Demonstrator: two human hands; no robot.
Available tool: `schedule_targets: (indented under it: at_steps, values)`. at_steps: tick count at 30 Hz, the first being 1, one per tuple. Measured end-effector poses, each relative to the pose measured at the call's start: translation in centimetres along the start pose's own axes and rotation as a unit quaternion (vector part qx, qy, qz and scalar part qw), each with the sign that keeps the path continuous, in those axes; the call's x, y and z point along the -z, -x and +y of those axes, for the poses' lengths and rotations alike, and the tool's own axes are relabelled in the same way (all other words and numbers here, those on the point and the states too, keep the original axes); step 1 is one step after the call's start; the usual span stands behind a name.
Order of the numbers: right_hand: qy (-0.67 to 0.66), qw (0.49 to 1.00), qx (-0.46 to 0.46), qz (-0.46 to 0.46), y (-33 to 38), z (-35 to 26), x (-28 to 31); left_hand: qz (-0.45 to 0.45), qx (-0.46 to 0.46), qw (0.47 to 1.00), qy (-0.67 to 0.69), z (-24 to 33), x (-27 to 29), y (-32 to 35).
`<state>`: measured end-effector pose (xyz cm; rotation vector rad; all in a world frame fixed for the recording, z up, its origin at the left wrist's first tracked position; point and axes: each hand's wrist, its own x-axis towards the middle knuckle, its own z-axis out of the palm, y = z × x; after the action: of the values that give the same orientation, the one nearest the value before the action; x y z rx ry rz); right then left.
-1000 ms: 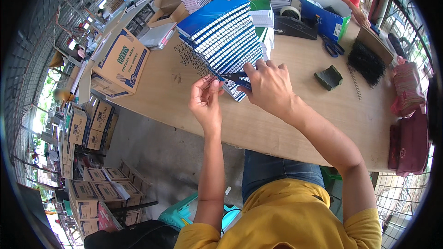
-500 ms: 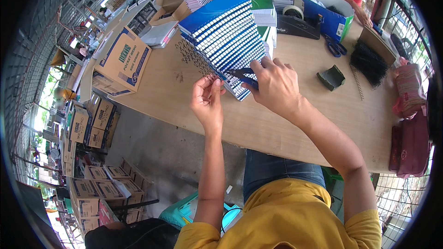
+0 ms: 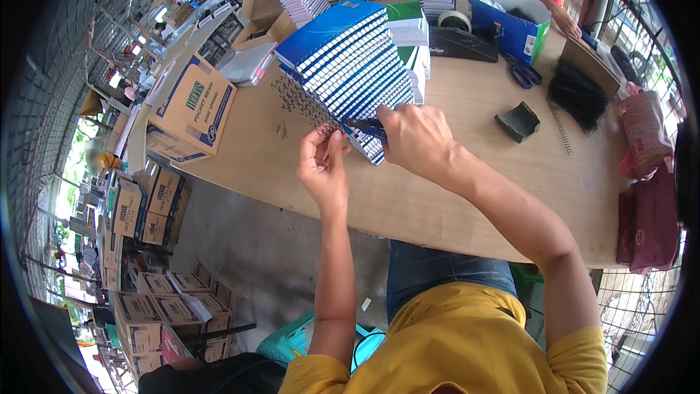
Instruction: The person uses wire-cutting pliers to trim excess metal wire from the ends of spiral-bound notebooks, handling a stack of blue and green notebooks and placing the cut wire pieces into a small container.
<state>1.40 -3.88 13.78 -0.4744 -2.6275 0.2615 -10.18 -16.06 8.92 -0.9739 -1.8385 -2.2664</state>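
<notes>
Landmark for all positions: the stack of blue notebooks (image 3: 357,51), which stands on the light-brown worktop (image 3: 467,182) in front of you, bound edges turned toward you and the pile slightly fanned. Dark wire coils (image 3: 293,99) jut out past the stack's left side, their ends running down to its near lower corner. Your left hand (image 3: 323,164) is at that corner; its grip is narrow, thumb and fingertips close together at the coil ends, but you cannot tell from this view whether they pinch wire or a cover edge. Your right hand (image 3: 419,138) is at the near right of the stack, its grip closed around blue-handled pliers (image 3: 370,128), whose nose points left along the bound edges toward your left fingertips; the contact point is too small to read. Right of the stack, well apart from it: a small dark green curved piece (image 3: 518,122), a single loose coil (image 3: 560,130) and, beyond that coil, a bundle of black coils (image 3: 577,95). To the stack's far right lie blue-handled scissors (image 3: 523,73), with an open blue carton (image 3: 508,25) and a black tape dispenser (image 3: 463,45) behind them. Left of the stack, apart, sits a brown cardboard box (image 3: 191,109).
</notes>
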Motion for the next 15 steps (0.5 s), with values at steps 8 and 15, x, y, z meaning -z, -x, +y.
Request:
schedule_targets:
  at_steps: [8,15]
  values:
    - [0.022,0.999,-0.024,0.032,1.1,-0.5,0.9,-0.008,0.002,1.0,-0.007,0.0,0.4,0.1]
    - [0.009,0.999,-0.03,-0.017,0.1,-0.1,0.6,-0.011,-0.019,0.999,-0.024,-0.2,0.3,0.0]
